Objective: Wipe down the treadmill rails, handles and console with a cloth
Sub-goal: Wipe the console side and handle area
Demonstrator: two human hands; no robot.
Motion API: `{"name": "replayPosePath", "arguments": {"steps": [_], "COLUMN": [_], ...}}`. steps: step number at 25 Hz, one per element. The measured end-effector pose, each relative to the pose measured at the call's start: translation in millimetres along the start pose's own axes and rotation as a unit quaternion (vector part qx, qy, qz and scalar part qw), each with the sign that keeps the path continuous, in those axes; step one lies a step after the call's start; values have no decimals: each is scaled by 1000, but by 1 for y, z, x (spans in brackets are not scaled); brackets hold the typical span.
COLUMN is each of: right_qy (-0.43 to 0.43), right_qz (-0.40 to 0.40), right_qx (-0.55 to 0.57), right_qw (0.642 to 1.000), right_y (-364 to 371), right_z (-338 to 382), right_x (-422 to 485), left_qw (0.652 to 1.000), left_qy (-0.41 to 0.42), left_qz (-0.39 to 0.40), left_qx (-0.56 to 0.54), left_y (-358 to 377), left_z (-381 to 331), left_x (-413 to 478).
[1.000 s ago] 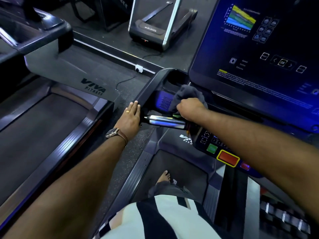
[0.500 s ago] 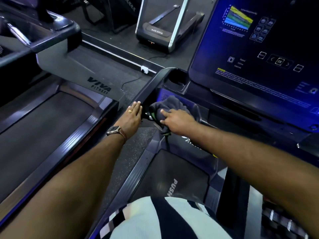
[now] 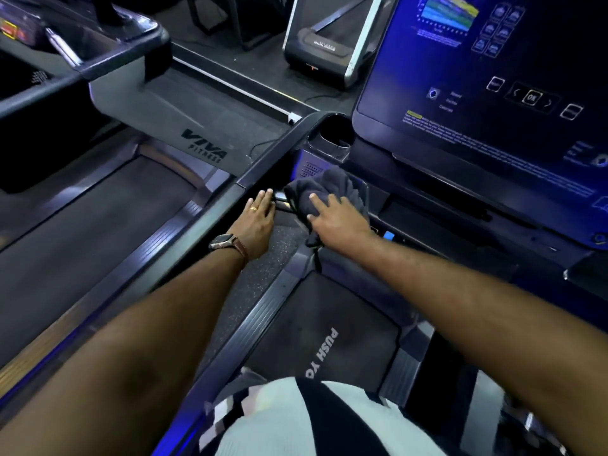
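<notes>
1. The left hand (image 3: 260, 222) rests flat on the black treadmill side rail (image 3: 263, 159), fingers straight and close together.
2. A crumpled dark grey cloth (image 3: 332, 187) lies bunched just right of those fingertips, one fold hanging down.
3. The right hand (image 3: 339, 218) presses on the cloth with its fingers spread straight.

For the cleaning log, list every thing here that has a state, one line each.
right hand: fingers straight, pressing the cloth.
left hand: flat, fingers straight, touching the side rail.
cloth: bunched, draped over the handle.
console screen: lit, showing a menu.
watch: strapped on the left wrist.
</notes>
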State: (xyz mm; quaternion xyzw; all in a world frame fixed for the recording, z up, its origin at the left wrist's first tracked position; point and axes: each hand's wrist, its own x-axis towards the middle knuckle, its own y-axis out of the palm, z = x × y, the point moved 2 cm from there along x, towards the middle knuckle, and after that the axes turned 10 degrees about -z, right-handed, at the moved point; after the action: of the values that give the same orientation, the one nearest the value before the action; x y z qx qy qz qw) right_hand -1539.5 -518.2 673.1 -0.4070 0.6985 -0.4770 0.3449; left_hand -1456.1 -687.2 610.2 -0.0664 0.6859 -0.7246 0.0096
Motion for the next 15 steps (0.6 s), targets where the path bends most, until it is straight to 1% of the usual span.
{"name": "replayPosePath", "arguments": {"steps": [3,5,7,8,9,10,11,12,13,14,15], "right_qy": [-13,18,76,117,159,203,241,275,308,338,355], "right_qz": [-26,-32,-51,-68,-94,-128,-163,-202,-230,-238,-235], "right_qx": [-50,-29,65,129,196,269,354,445,538,625,698], "right_qw": [998,999,994,982,963,933,889,828,750,662,576], "right_y": [-17,-37,-54,-62,-67,-70,-70,-69,-68,-65,-63], "right_z": [-13,-19,-30,-39,-47,-53,-55,-54,-52,-50,-46], "right_x": [-32,-42,-46,-48,-49,-50,-50,-50,-51,-52,-54], "left_qw": [1000,999,994,987,974,954,932,912,892,870,840], "left_qy": [2,-2,-5,-22,-56,-94,-124,-153,-181,-214,-256], "left_qz": [-1,-30,-77,-97,-112,-134,-156,-177,-195,-208,-218], "left_qx": [1,-32,-75,-122,-187,-252,-304,-337,-364,-391,-426], "left_y": [-3,-11,-22,-26,-33,-39,-42,-46,-52,-53,-54], "left_z": [-22,-38,-55,-61,-67,-72,-77,-81,-86,-89,-89], "left_x": [-10,-14,-19,-21,-24,-27,-30,-33,-36,-37,-37]}}
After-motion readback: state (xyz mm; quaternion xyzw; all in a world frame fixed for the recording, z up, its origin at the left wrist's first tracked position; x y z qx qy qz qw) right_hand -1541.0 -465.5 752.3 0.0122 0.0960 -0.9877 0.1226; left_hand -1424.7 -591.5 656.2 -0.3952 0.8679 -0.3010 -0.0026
